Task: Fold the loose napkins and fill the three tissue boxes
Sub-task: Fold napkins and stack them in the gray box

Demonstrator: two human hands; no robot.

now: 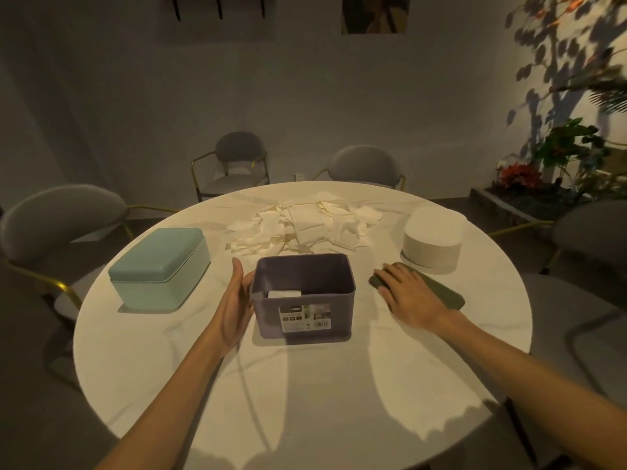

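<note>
Nothing legible: white label [304, 318] on front of purple box [303, 296], with small pictures and a barcode, print too small and blurred to read.

I see the purple box [303, 296] open-topped at table centre, one folded white napkin [284, 294] lying inside. Loose napkins [302, 225] sprawl at its 12 o'clock. The lidded teal box [159, 268] sits at 9 o'clock, the round white box [432, 237] at 2 o'clock.
</note>
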